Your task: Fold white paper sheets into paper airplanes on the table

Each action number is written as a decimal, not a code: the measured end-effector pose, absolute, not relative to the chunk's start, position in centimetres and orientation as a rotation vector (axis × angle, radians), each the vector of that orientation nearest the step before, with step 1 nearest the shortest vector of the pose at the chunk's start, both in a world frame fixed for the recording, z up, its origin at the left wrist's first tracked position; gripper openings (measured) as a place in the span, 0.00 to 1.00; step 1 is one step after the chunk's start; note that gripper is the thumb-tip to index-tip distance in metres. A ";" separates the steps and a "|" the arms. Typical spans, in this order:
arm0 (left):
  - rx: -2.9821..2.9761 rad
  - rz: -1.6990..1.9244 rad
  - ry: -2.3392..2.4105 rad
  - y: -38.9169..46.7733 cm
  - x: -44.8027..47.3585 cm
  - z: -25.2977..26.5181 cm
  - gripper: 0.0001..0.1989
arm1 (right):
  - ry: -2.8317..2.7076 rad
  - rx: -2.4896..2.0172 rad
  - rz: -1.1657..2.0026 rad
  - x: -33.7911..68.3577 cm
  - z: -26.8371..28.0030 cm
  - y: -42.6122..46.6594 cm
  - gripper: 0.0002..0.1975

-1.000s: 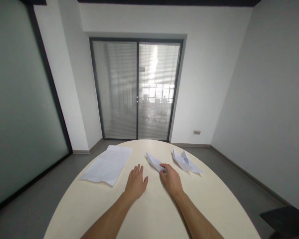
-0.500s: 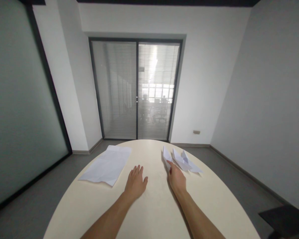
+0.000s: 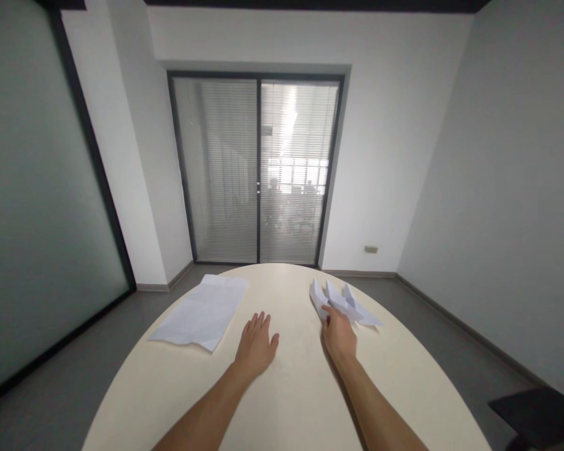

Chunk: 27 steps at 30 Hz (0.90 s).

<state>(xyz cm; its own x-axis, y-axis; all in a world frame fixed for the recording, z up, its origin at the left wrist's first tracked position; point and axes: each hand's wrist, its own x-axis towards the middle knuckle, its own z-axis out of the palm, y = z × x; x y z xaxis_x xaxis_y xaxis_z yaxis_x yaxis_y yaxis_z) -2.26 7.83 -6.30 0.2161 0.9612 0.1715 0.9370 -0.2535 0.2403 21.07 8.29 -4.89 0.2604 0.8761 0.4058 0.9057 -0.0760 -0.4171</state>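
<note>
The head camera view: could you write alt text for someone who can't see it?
A person's right hand has its fingers on a folded white paper, beside other folded papers on a pale, curved-edge table. The left hand rests palm down, right of flat white paper. Beyond are glass panels with blinds.

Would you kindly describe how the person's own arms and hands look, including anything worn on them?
The left hand and right hand are bare, with no gloves, rings or watch visible. The left forearm and right forearm show no sleeves.
</note>
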 end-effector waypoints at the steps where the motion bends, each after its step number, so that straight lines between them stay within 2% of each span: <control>1: 2.381 0.439 1.865 7.8 -2.3 -6.3 0.31 | -1.603 -1.941 -0.067 21.2 -4.9 8.3 0.21; 12: 2.384 0.437 1.858 8.0 -2.4 -6.6 0.31 | -1.632 -1.943 -0.158 21.7 -4.8 8.4 0.23; 21: 2.375 0.425 1.847 8.0 -2.4 -6.5 0.31 | -1.690 -1.988 -0.387 21.9 -4.8 8.6 0.25; 27: 2.376 0.430 1.848 8.0 -2.4 -6.6 0.31 | -1.633 -2.004 -0.429 21.6 -3.9 8.3 0.19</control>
<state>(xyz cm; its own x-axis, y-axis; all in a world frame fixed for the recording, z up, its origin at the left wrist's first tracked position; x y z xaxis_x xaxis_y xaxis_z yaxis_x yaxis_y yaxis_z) -2.38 7.95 -6.56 0.2231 0.9617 0.1592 0.9333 -0.2579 0.2501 21.58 8.28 -3.93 0.2248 0.8082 0.5443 0.9714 -0.1420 -0.1903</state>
